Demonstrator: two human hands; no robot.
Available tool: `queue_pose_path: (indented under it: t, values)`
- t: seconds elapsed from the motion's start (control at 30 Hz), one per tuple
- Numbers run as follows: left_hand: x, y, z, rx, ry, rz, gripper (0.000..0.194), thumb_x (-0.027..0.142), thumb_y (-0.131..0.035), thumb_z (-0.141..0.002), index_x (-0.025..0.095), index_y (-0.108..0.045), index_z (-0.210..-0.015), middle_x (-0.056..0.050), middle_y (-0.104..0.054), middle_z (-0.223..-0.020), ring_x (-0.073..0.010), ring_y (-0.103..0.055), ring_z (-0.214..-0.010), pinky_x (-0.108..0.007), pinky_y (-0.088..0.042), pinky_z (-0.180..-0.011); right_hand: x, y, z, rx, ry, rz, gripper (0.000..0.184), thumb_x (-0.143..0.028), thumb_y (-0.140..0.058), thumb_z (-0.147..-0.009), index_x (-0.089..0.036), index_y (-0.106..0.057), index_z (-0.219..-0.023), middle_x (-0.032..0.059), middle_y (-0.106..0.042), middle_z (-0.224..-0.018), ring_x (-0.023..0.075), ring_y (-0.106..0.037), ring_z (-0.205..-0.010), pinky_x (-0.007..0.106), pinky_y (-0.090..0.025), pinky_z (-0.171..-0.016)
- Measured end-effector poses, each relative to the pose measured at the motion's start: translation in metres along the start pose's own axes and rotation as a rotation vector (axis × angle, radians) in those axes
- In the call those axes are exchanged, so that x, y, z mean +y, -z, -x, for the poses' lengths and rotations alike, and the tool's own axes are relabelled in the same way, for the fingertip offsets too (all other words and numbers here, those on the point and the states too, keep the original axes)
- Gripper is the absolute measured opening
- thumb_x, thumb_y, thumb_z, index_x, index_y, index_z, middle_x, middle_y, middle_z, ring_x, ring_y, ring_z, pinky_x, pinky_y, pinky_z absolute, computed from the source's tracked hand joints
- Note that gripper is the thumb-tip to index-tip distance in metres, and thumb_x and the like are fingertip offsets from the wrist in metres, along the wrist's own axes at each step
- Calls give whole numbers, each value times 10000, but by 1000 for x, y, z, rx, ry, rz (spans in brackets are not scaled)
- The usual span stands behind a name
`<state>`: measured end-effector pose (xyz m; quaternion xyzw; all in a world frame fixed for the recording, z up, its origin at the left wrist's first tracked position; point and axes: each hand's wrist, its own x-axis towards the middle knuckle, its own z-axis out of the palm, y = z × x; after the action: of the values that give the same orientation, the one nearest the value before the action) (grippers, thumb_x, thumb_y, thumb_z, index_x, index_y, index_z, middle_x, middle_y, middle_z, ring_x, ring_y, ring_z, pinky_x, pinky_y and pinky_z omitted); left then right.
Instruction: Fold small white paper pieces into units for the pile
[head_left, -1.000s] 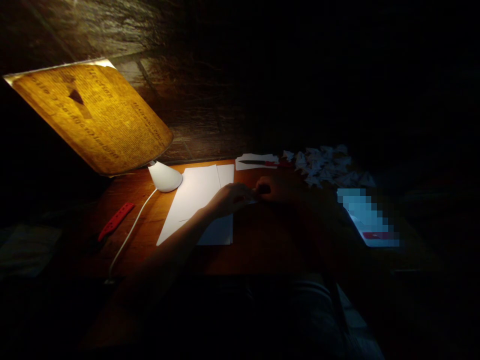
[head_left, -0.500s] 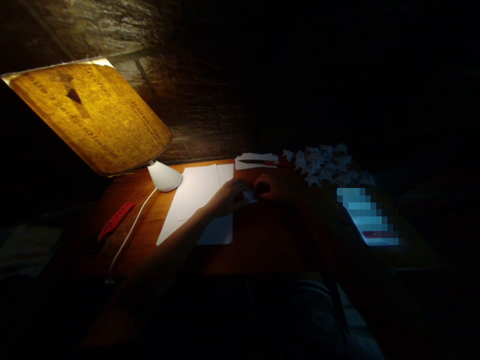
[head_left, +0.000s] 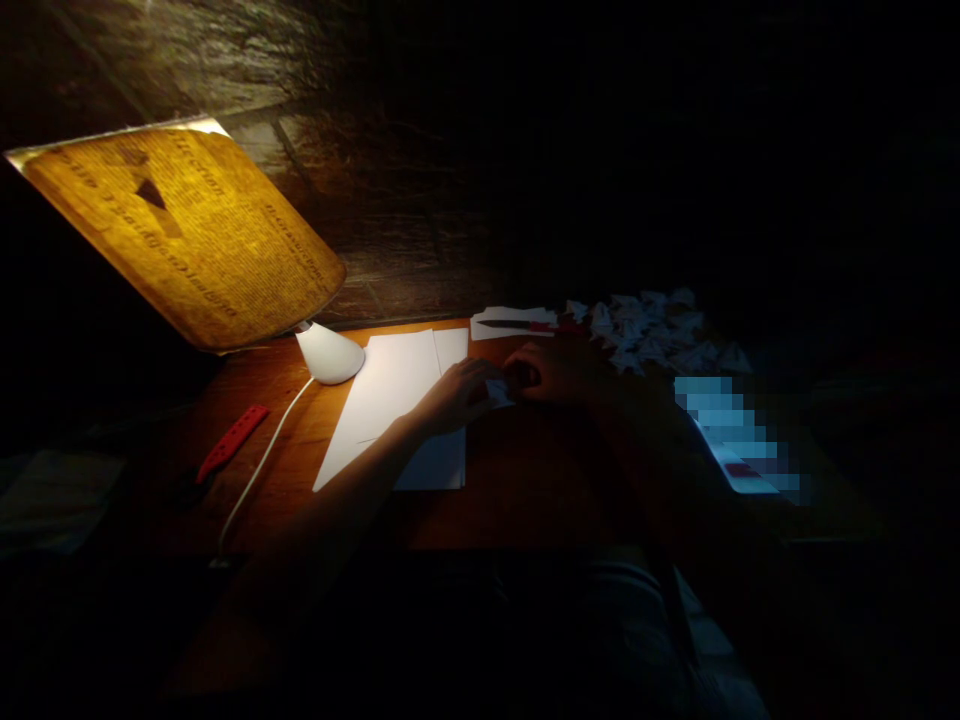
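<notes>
A small piece of folded white paper (head_left: 498, 393) lies low over the wooden table between my two hands. My left hand (head_left: 459, 392) is closed on its left side, thumb and fingers pressing it. At its right edge my right hand (head_left: 546, 372) has its fingers curled in on the same paper. Under and beside my left hand are larger white sheets (head_left: 397, 390). Just behind my right hand a knife (head_left: 510, 324) with a dark blade and red handle rests on a small stack of white paper (head_left: 491, 314). Dim light hides the finger details.
Many folded paper pieces (head_left: 645, 325) are heaped at the back right. A lit screen (head_left: 731, 440), blurred out, lies at the right. On the left stand a lamp (head_left: 326, 355) with a paper-like shade (head_left: 195, 230), its white cord (head_left: 262, 460), and a red-handled tool (head_left: 231, 442).
My right hand has shifted slightly left, closer to my left hand and the folded paper. My left hand stays nearly where it was.
</notes>
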<state>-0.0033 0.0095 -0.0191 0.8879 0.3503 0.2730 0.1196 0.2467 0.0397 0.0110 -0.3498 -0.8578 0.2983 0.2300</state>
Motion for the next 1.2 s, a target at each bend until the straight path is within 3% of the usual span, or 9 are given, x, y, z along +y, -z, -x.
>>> queue_pose_path:
  t: [0.4, 0.67, 0.77, 0.9, 1.03, 1.2]
  values:
    - [3, 1, 0, 9, -12, 2, 352, 221, -743, -869, 216, -699, -1218, -109, -711, -1195, -290, -660, -1114, -479, -548, -990, -3, 3, 0, -1, 7, 61, 283, -192, -804, -775, -192, -771, -1056, 78, -686, -1083, 199, -634, -894, 318, -510, -788]
    - [1, 0, 1, 109, 106, 69, 450, 269, -770, -844, 203, -667, -1277, -123, -719, -1213, -305, -672, -1131, -476, -564, -1004, -23, 12, 5, 4, -89, 48, 317, -156, -823, -732, -209, -684, -1011, 49, -717, -971, 204, -645, -841, 307, -481, -737]
    - [2, 2, -1, 148, 154, 126, 386, 271, -769, -832, 199, -705, -1206, -94, -754, -1111, -270, -704, -1032, -407, -573, -924, -26, 7, 4, 21, -85, -87, 324, -146, -794, -723, -210, -624, -991, 26, -708, -914, 188, -625, -801, 296, -471, -722]
    - [12, 11, -2, 137, 251, 192, 161, 284, -736, -866, 181, -748, -989, -45, -769, -902, -202, -704, -819, -303, -535, -752, -28, -8, 2, 41, -12, -229, 281, -214, -762, -759, -201, -600, -988, 36, -708, -955, 178, -611, -798, 284, -456, -706]
    - [20, 18, -2, 164, 249, 244, 209, 377, -745, -878, 168, -731, -867, -42, -758, -822, -185, -689, -771, -281, -516, -712, -30, -15, 3, -4, 29, -182, 222, -291, -751, -834, -183, -673, -1012, 49, -743, -969, 186, -621, -813, 289, -431, -724]
    - [20, 21, -1, 192, 225, 250, 224, 386, -725, -886, 170, -699, -832, -23, -725, -774, -159, -649, -736, -272, -502, -705, -28, -15, 1, -30, 19, -64, 145, -254, -722, -876, -168, -740, -991, 62, -770, -967, 199, -633, -816, 295, -406, -727]
